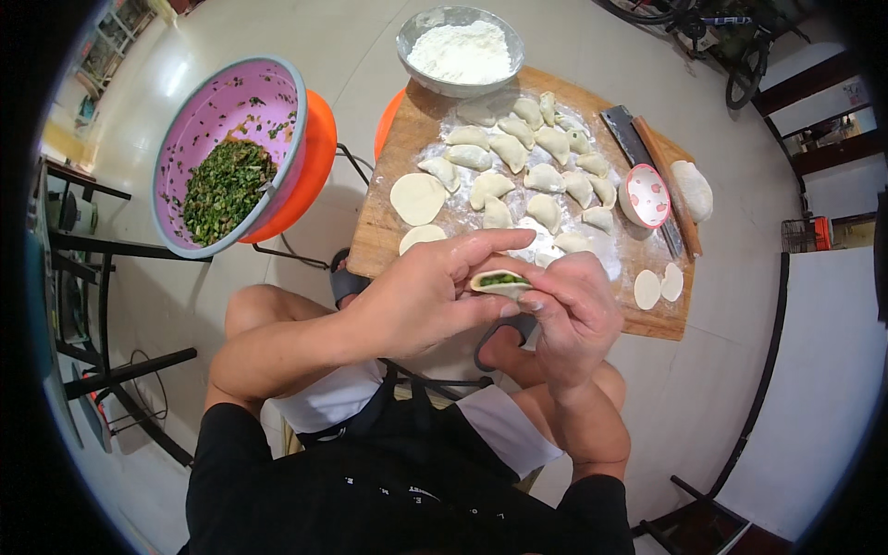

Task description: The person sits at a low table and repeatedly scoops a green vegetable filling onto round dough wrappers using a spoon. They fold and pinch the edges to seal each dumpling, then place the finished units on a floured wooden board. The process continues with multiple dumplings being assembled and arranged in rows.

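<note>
A half-folded dumpling (500,285) with chopped green filling showing at its open edge is held in front of me, just over the board's near edge. My left hand (427,289) supports it from the left, fingers and thumb around it. With thumb and fingers, my right hand (578,319) pinches the wrapper's right end. Behind my hands, several folded dumplings (509,151) lie on the floured wooden board (407,120). A round flat wrapper (417,199) rests at the board's left side, and another wrapper (423,237) is partly covered by my left hand.
At left, a pink bowl (231,102) of green filling sits on an orange stool (319,143). A flour bowl (460,55) stands at the far edge. On the right are a cleaver (620,129), rolling pin (668,185), small bowl (645,196), dough (691,191) and small wrappers (647,289).
</note>
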`<state>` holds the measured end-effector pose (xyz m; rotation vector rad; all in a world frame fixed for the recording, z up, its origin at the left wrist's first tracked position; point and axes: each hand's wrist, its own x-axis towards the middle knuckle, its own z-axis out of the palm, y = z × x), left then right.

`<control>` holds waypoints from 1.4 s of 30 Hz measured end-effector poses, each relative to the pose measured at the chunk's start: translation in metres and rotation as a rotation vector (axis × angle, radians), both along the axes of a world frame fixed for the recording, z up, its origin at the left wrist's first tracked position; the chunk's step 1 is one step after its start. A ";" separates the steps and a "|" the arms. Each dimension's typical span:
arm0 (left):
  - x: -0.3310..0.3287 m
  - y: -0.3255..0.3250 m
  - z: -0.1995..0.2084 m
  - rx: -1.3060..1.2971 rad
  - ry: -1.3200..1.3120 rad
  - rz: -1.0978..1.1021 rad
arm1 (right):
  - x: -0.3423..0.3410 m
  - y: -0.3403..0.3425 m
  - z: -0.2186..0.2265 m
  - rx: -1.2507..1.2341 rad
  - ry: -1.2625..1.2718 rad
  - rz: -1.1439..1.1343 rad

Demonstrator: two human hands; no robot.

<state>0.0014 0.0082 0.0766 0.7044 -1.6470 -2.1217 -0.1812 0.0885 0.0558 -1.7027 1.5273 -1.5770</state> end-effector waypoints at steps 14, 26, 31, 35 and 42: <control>0.002 -0.003 -0.012 -0.360 -0.132 0.031 | -0.009 -0.005 0.005 -0.063 0.387 0.063; 0.005 -0.001 -0.015 -0.566 -0.218 0.050 | -0.009 -0.007 0.012 0.033 0.336 0.151; 0.004 -0.005 -0.012 -0.380 -0.218 0.033 | -0.006 -0.005 0.010 0.091 0.366 0.072; 0.002 -0.004 -0.018 -0.301 -0.156 0.031 | -0.011 -0.006 0.007 0.087 0.376 0.077; 0.000 -0.003 -0.028 0.002 0.016 0.051 | -0.015 -0.007 0.007 0.095 0.189 0.153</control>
